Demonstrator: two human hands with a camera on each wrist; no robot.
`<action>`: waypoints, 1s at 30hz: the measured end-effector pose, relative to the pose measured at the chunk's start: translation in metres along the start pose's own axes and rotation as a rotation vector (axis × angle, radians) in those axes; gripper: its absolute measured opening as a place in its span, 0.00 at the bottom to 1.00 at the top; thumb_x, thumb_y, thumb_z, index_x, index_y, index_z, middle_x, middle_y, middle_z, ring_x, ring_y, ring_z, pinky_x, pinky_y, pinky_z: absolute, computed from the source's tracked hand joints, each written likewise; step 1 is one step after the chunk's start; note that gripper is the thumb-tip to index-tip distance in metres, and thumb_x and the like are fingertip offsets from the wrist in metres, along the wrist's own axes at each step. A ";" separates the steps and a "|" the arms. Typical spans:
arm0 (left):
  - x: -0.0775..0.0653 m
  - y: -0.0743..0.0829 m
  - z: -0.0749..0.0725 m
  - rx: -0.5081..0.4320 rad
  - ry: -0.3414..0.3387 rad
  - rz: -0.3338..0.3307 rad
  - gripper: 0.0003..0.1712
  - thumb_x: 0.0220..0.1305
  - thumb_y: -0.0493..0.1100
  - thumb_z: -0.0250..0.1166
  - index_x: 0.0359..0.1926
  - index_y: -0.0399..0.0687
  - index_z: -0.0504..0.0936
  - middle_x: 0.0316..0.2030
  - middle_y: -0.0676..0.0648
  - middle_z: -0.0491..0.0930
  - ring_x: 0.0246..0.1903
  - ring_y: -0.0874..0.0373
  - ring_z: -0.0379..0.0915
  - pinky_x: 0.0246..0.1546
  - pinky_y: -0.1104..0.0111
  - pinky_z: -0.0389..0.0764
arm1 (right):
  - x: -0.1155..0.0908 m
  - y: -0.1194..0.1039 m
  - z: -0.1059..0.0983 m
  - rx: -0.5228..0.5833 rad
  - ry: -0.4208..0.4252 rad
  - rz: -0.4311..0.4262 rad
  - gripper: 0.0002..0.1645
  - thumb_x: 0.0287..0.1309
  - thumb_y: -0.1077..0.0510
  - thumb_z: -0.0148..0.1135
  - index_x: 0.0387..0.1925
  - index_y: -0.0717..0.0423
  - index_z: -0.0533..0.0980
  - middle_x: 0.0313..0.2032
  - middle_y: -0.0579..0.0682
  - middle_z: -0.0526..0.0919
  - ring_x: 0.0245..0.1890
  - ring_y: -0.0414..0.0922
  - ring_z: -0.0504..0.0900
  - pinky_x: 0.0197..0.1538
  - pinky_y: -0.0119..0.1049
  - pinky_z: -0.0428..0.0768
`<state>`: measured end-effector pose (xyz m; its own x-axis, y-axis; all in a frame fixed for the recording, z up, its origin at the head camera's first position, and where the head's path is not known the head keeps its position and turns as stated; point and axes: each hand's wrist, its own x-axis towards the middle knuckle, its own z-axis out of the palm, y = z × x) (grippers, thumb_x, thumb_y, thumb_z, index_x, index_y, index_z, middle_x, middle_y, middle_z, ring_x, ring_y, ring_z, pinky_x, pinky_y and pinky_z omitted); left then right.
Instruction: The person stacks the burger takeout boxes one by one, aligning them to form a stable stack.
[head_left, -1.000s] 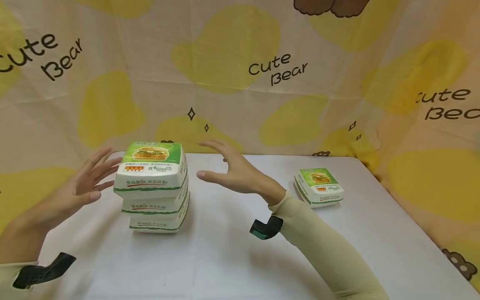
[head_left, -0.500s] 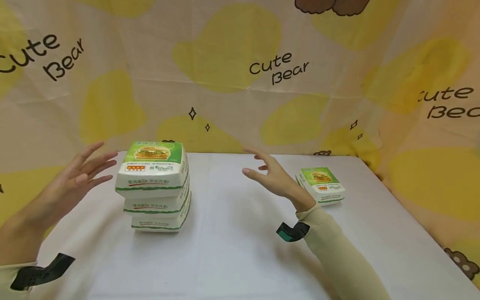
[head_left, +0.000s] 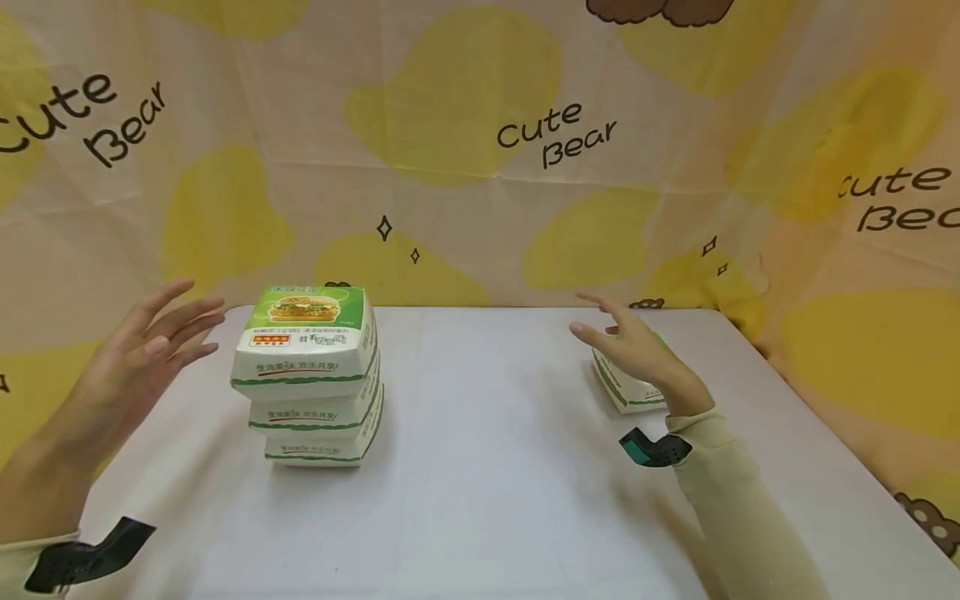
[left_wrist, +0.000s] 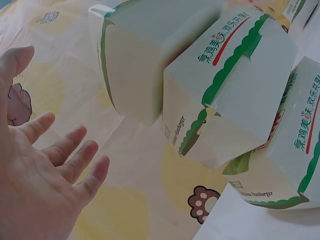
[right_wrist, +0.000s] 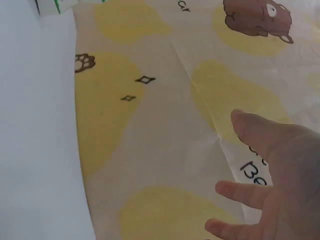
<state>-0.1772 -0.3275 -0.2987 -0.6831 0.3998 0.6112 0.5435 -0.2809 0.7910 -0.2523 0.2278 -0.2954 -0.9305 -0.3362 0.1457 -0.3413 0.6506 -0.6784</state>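
Note:
Three white and green burger boxes stand stacked at the left of the table in the head view: a top box (head_left: 300,342), a middle box (head_left: 311,414) and a bottom box (head_left: 322,451). My left hand (head_left: 138,358) is raised just left of the stack, fingers spread and apart from it. In the left wrist view that empty hand (left_wrist: 42,182) faces the stacked boxes (left_wrist: 225,85). Over at the right, my right hand (head_left: 637,350) overlaps a single burger box (head_left: 626,392) and hides much of its top. The right wrist view shows this hand (right_wrist: 287,172) holding nothing.
A white table (head_left: 465,467) lies under the boxes. Behind it hangs a yellow-patterned cloth (head_left: 450,125) with "Cute Bear" lettering. Dark bands sit on the left wrist (head_left: 90,554) and the right wrist (head_left: 656,447).
My right hand has moved from beside the stack rightward to the single box. The left hand has drawn slightly left, away from the stack. The boxes stay where they were.

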 end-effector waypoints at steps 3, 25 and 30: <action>-0.001 0.002 0.004 0.012 0.016 0.005 0.31 0.72 0.25 0.28 0.74 0.31 0.40 0.70 0.40 0.62 0.69 0.55 0.61 0.63 0.73 0.69 | -0.003 0.010 -0.015 -0.043 -0.019 0.036 0.40 0.67 0.40 0.52 0.74 0.42 0.51 0.75 0.53 0.51 0.72 0.61 0.56 0.66 0.65 0.63; 0.006 0.006 0.017 0.177 0.055 -0.053 0.36 0.69 0.23 0.34 0.76 0.42 0.44 0.72 0.49 0.60 0.71 0.63 0.54 0.62 0.77 0.63 | -0.017 0.076 -0.046 -0.277 -0.262 0.304 0.56 0.56 0.33 0.61 0.73 0.60 0.52 0.72 0.70 0.50 0.68 0.69 0.54 0.64 0.71 0.56; 0.004 0.001 0.020 0.212 0.040 -0.089 0.39 0.69 0.23 0.38 0.76 0.47 0.42 0.75 0.52 0.50 0.73 0.66 0.45 0.61 0.80 0.60 | -0.014 0.075 -0.040 -0.243 -0.305 0.265 0.56 0.54 0.38 0.66 0.74 0.58 0.51 0.71 0.71 0.50 0.65 0.68 0.58 0.62 0.71 0.60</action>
<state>-0.1693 -0.3085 -0.2964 -0.7492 0.3788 0.5434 0.5678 -0.0552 0.8213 -0.2702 0.3089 -0.3197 -0.9204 -0.2982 -0.2530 -0.1525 0.8694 -0.4700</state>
